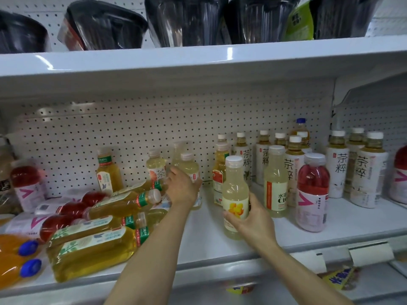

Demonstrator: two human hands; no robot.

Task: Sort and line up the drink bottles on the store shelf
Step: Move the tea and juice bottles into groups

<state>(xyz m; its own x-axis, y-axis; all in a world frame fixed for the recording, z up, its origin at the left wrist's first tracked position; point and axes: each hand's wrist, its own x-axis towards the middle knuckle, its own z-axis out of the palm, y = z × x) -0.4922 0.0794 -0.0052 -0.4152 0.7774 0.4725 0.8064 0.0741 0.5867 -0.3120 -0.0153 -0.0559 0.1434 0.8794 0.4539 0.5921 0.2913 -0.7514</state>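
White shelf [209, 230], pale yellow-labelled bottle [235, 194], upright

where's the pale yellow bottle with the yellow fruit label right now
In the head view the pale yellow bottle stands upright right of centre on the drinks shelf, gripped by the right hand, just left of another pale bottle with an orange-striped label.

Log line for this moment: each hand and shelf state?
left hand: holds pale bottle, upright | right hand: holds yellow-label bottle, upright | shelf: tea bottles lying left
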